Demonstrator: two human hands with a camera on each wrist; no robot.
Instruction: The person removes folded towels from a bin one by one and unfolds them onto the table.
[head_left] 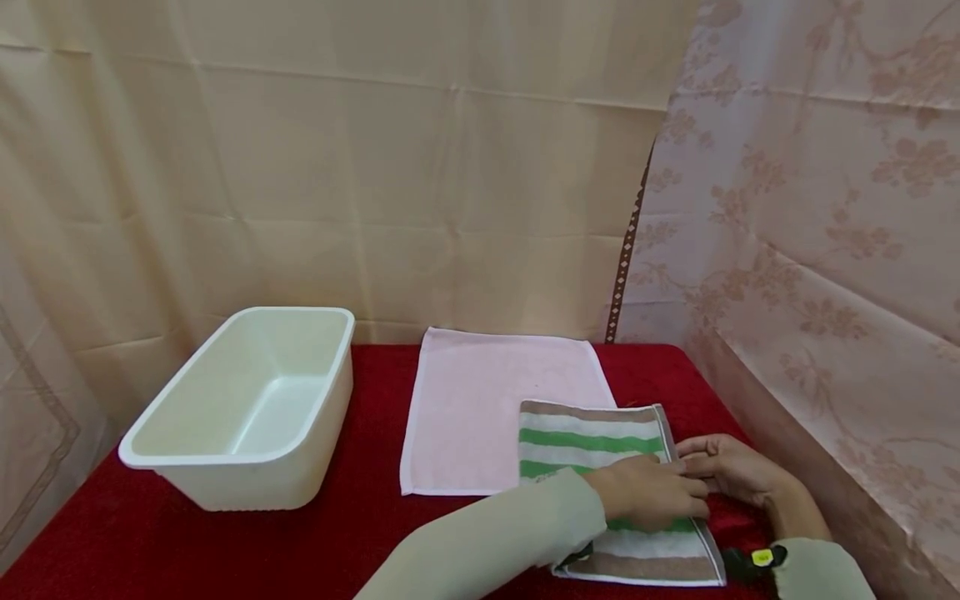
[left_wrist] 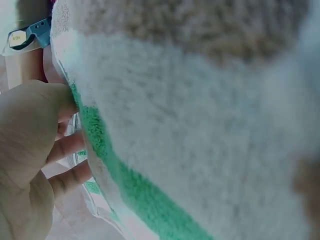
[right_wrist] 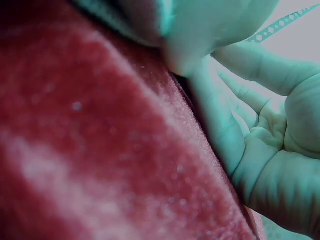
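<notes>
A folded towel (head_left: pixel 592 437) with green, white and brown stripes lies on the right of the table, partly over a pink cloth (head_left: pixel 480 417). My left hand (head_left: pixel 648 492) reaches across it, and its fingers (left_wrist: pixel 70 180) hold the towel's right edge. From the right, my right hand (head_left: pixel 735 471) meets the left at that edge; the right thumb (right_wrist: pixel 267 67) comes close to the left fingertips. What lies between the right fingertips is hidden, so I cannot tell whether they grip the towel. In the left wrist view, striped terry (left_wrist: pixel 160 115) fills most of the picture.
A cream plastic tub (head_left: pixel 240 458) stands on the left of the table. Red velvety cloth (head_left: pixel 375 417) covers the tabletop. Beige curtain (head_left: pixel 465 167) hangs behind, and a flower-patterned curtain (head_left: pixel 847 250) closes off the right side.
</notes>
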